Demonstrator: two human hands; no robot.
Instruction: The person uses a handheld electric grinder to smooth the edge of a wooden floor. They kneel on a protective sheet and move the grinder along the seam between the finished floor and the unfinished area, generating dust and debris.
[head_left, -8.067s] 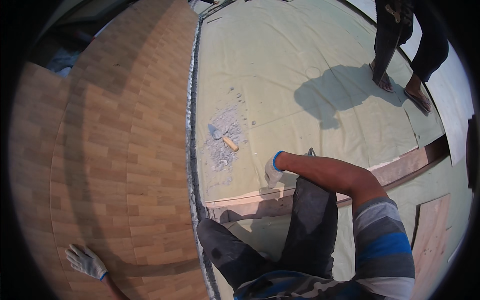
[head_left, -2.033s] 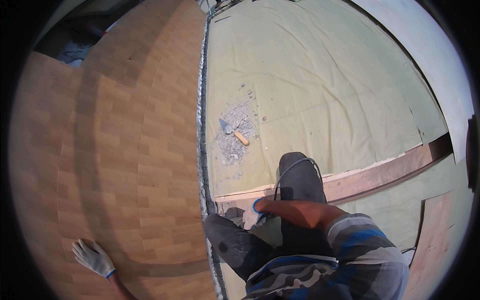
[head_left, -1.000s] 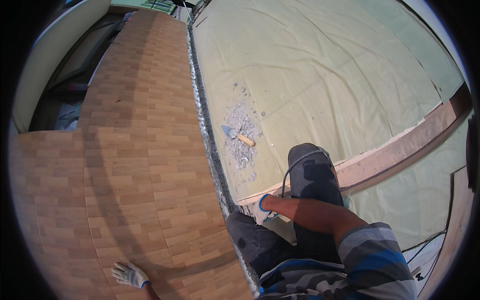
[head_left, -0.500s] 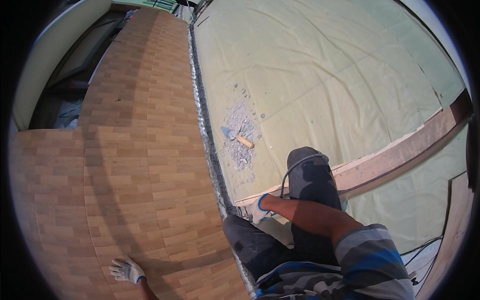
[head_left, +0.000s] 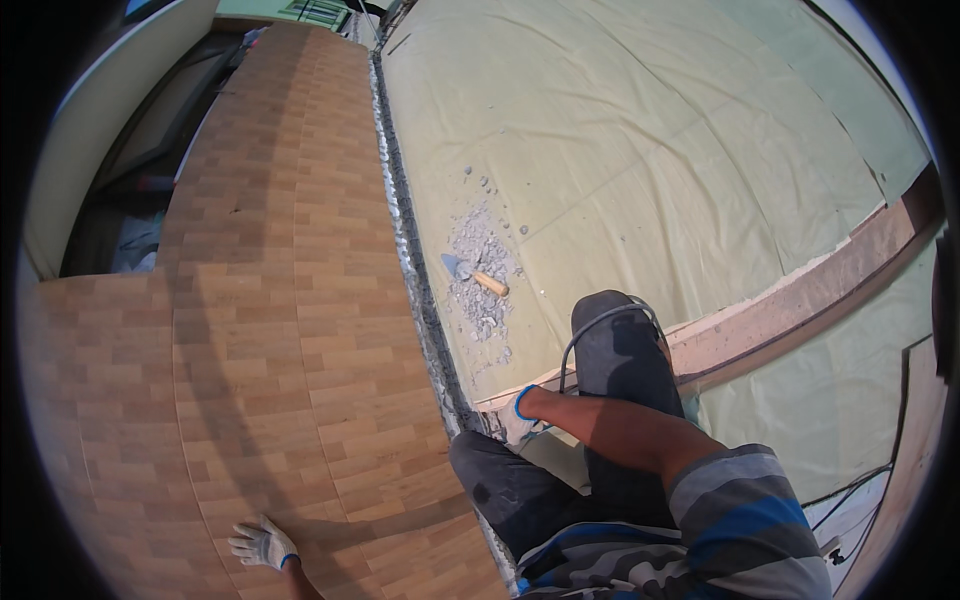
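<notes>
My left hand (head_left: pixel 263 545), in a whitish work glove with a blue cuff, rests with fingers spread on the wood-patterned tile floor (head_left: pixel 250 400). Between my knees, my right hand (head_left: pixel 517 420), gloved the same way, is closed beside the rough broken edge (head_left: pixel 425 320) of the tiles. Whatever it grips is mostly hidden. A grey cable (head_left: pixel 578 345) rises from near that hand and loops over my right knee. Ahead lies a trowel (head_left: pixel 490 284) with a wooden handle and grey blade, on a heap of grey rubble (head_left: pixel 480 315).
Wrinkled yellowish sheeting (head_left: pixel 620 150) covers the surface on the right. A long reddish-brown wooden board (head_left: pixel 780 320) crosses it near my knee. A dark opening (head_left: pixel 115 235) sits at the left edge of the tiles. Black cords (head_left: pixel 850 490) lie at lower right.
The view has shifted slightly. My left hand stays spread on the tiles and my right hand keeps its place by the broken edge. The trowel and rubble have not moved.
</notes>
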